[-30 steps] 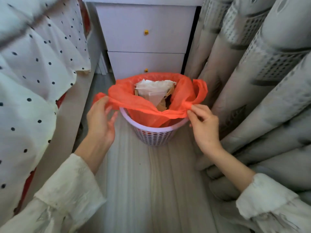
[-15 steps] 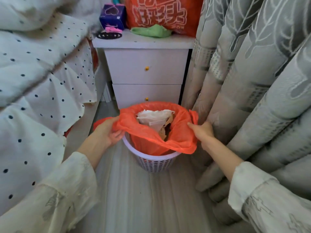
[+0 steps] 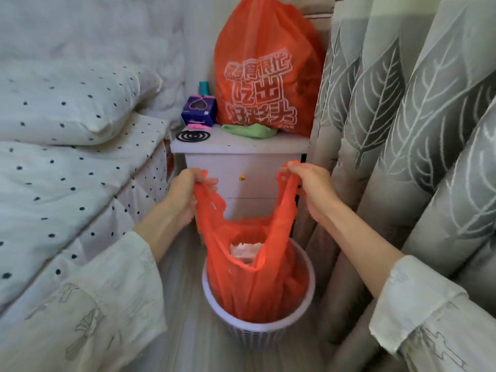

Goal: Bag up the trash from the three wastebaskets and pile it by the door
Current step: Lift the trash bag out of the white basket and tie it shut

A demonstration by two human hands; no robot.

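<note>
Soft, even daylight fills the scene, brightest at the far right where it glows through the grey leaf-patterned curtain [image 3: 402, 130]. Shadows are faint. The wide lens bows the edges, and the near white embroidered sleeves [image 3: 88, 312] look slightly soft.

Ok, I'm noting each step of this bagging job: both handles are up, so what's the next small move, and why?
Probably keep lifting straight up until the bag clears the basket. The left hand and right hand each grip a handle of the orange bag, but its body still sits inside the white basket, with paper trash showing at its open mouth. Tying comes after.
</note>
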